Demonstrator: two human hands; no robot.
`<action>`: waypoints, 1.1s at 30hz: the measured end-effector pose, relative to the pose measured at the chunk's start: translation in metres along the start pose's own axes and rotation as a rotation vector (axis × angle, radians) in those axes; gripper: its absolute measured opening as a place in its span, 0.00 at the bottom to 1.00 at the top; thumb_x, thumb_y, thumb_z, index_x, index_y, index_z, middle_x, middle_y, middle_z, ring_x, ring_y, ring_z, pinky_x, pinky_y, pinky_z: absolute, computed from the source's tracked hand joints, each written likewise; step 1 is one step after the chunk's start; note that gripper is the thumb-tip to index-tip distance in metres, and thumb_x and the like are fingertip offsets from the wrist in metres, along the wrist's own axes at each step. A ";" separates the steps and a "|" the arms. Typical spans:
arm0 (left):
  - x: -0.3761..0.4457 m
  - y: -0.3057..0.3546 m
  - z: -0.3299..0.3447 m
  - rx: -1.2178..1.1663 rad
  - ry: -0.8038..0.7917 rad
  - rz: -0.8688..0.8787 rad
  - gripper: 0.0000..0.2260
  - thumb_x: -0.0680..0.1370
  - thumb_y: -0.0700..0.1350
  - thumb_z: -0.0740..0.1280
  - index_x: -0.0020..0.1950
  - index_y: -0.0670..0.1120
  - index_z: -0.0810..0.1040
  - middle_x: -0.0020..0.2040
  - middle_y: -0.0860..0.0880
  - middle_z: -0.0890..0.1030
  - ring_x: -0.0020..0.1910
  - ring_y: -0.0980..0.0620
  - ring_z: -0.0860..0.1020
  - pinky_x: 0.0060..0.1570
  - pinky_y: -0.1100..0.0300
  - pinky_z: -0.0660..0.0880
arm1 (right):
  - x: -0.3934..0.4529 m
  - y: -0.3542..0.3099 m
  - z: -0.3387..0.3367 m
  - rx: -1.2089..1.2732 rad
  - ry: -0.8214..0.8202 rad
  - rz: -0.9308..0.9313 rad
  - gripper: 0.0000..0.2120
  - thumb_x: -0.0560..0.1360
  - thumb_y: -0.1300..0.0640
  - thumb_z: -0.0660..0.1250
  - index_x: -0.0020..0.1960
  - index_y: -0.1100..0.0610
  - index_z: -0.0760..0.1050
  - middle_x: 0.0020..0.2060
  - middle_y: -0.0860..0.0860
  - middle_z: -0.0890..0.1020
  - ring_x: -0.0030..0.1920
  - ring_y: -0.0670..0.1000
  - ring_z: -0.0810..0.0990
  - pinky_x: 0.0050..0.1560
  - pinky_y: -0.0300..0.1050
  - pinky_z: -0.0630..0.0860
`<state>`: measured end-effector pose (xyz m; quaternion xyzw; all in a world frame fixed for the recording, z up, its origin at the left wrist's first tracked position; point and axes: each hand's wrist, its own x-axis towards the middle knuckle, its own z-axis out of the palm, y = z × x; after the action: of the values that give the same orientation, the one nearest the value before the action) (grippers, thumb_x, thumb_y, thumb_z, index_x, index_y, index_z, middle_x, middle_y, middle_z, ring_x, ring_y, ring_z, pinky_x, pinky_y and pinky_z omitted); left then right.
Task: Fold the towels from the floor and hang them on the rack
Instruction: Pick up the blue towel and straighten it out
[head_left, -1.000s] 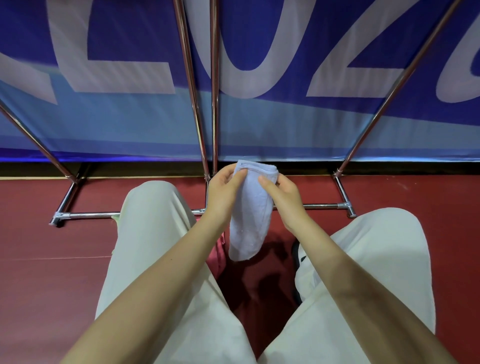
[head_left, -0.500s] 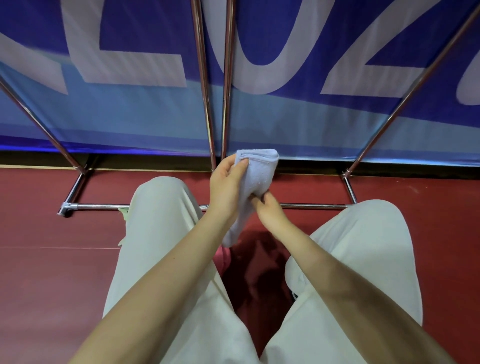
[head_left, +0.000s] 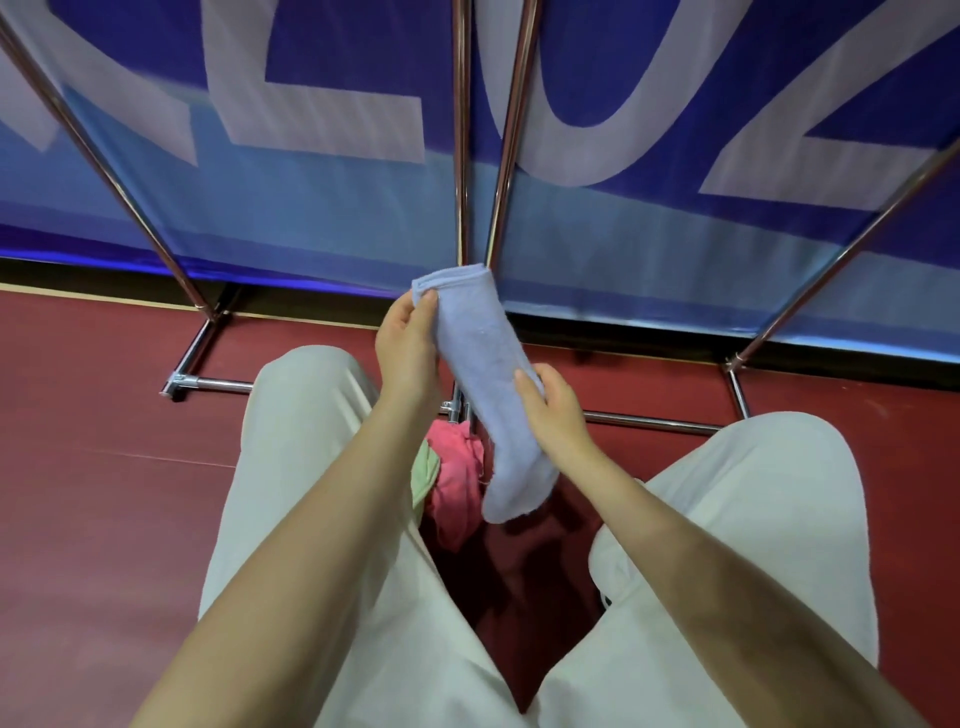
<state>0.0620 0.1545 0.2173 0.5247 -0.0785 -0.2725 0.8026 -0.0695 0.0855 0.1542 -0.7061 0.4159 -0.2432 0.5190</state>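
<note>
The left hand (head_left: 408, 345) pinches the top corner of the folded blue towel (head_left: 483, 384). The right hand (head_left: 553, 410) grips its middle. It hangs above the red floor (head_left: 104, 493), near the rack (head_left: 460, 156). A pink towel (head_left: 457, 478) and a green towel (head_left: 423, 475) lie below.

Two upright rack poles (head_left: 488, 135) stood close together straight ahead of my hands, narrow gap between. Slanted poles (head_left: 111, 176) flared left and right, wide open room on each side of centre pair. Low base bar (head_left: 649, 422) crossed floor beyond my knees (head_left: 306, 415). Pink towel (head_left: 457, 483) (green one (head_left: 423, 475) beside it) filled floor gap between my legs. Banner (head_left: 311, 218) closed off back.
</note>
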 end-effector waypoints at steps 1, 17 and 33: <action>0.001 0.002 -0.002 -0.022 0.023 -0.019 0.06 0.80 0.38 0.63 0.46 0.45 0.79 0.33 0.55 0.79 0.31 0.60 0.74 0.31 0.67 0.70 | -0.003 -0.005 -0.004 0.028 -0.007 -0.024 0.14 0.79 0.57 0.64 0.42 0.68 0.70 0.33 0.53 0.69 0.32 0.43 0.65 0.32 0.36 0.63; 0.015 0.085 0.070 -0.001 -0.097 0.025 0.21 0.80 0.34 0.60 0.74 0.41 0.65 0.64 0.42 0.76 0.58 0.47 0.79 0.48 0.62 0.79 | 0.049 -0.131 -0.121 -0.087 0.033 -0.135 0.08 0.79 0.54 0.62 0.41 0.52 0.74 0.38 0.47 0.76 0.41 0.47 0.72 0.37 0.36 0.68; 0.016 0.194 0.245 0.299 -0.424 0.009 0.09 0.72 0.32 0.56 0.47 0.40 0.73 0.39 0.43 0.73 0.29 0.53 0.72 0.30 0.61 0.71 | 0.097 -0.345 -0.293 -0.218 0.265 -0.409 0.12 0.77 0.55 0.66 0.50 0.65 0.79 0.43 0.53 0.80 0.41 0.48 0.76 0.40 0.41 0.73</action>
<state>0.0429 0.0088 0.4930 0.5683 -0.2869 -0.3583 0.6829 -0.1295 -0.1114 0.5691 -0.7891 0.3528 -0.3871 0.3209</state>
